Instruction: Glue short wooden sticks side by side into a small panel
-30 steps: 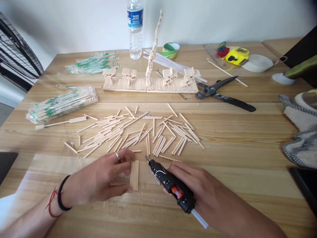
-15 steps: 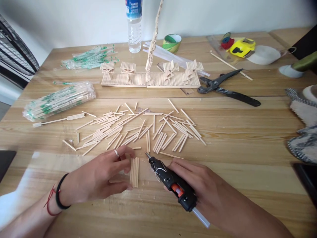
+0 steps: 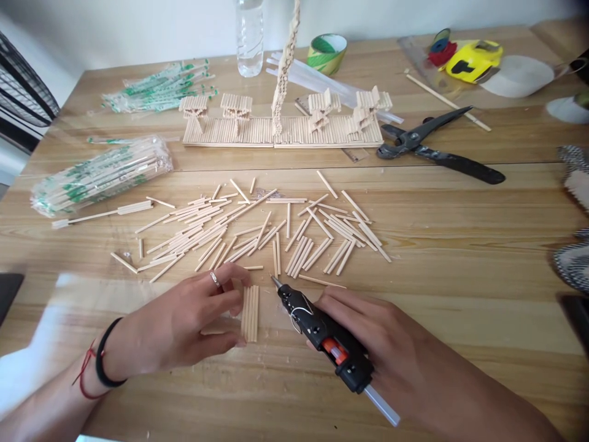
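Note:
My left hand [image 3: 197, 313] curls round a small flat row of short wooden sticks [image 3: 251, 314] lying side by side on the table. Its thumb touches the row's near end and its fingers the far end. In my right hand [image 3: 363, 325] is a black glue gun [image 3: 322, 334] with a clear glue stick poking out of its back. The gun's metal nozzle points up and left, a little to the right of the row and apart from it. Beyond both hands, many loose cut wooden sticks [image 3: 202, 227] lie scattered.
A stick-built model [image 3: 257, 134] with a tall post stands behind. Pliers [image 3: 414, 142], a yellow tape measure [image 3: 473, 60], a tape roll [image 3: 326, 54] and a water bottle [image 3: 250, 43] are around it. Bagged sticks [image 3: 103, 175] lie left; a patterned cloth [image 3: 573, 264] is at right.
The view has shifted slightly, so the model and things at the back appear higher. Both hands keep nearly the same pose over the row of sticks, and the glue gun is still held.

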Demonstrator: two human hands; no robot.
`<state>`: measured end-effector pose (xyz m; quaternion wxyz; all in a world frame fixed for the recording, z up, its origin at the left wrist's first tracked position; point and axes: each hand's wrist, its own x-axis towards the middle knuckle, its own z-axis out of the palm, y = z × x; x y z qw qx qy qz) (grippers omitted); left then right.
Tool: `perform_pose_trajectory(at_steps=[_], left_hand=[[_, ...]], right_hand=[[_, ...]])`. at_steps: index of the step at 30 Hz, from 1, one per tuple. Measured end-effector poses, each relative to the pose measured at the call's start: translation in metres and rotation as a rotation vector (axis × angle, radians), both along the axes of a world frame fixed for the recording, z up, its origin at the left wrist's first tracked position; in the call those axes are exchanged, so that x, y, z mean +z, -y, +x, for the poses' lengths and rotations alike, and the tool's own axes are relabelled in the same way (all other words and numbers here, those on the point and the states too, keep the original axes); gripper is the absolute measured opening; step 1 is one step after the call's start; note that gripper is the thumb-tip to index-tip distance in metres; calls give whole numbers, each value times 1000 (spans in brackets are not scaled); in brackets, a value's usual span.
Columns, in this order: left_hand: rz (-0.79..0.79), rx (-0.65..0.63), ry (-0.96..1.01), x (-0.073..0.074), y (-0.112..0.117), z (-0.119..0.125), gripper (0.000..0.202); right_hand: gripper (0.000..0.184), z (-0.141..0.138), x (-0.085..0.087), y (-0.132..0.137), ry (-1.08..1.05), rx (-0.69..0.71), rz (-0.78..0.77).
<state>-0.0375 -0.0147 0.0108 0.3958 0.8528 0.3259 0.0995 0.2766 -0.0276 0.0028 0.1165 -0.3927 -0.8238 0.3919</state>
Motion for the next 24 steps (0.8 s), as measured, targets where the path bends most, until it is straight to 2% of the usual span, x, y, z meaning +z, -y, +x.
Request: perform_pose_trajectory(at_steps=[10, 18, 24], left_hand=[[21, 14, -17, 2, 1, 2, 10], [69, 10, -14, 1, 1, 2, 10], [30, -7, -14, 0, 1, 1, 13]], right_hand=[[34, -1, 4, -2, -22, -17, 24], [37, -1, 5, -7, -67, -36, -26], [40, 1, 5, -7, -75, -25, -20]])
